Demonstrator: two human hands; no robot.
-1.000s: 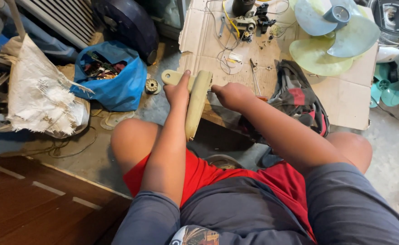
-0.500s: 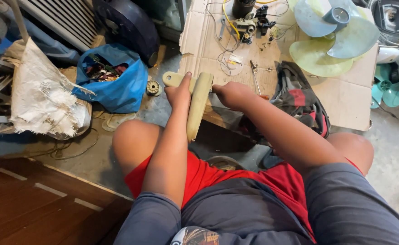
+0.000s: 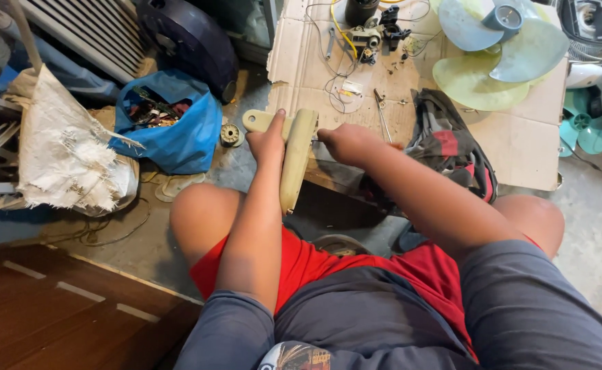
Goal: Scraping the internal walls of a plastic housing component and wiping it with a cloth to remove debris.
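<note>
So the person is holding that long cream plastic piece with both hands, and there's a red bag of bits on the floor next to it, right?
Not quite: the bag of bits is blue, not red, as the head view shows. The rest holds: the left hand and the right hand both hold the long cream plastic piece, with the bag on the floor beside it.

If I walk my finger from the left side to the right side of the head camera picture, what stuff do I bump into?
Torn white sack → blue bag of parts → left hand → beige fan part → right hand → black and red bag → green fan blade → small teal fan blade.
</note>
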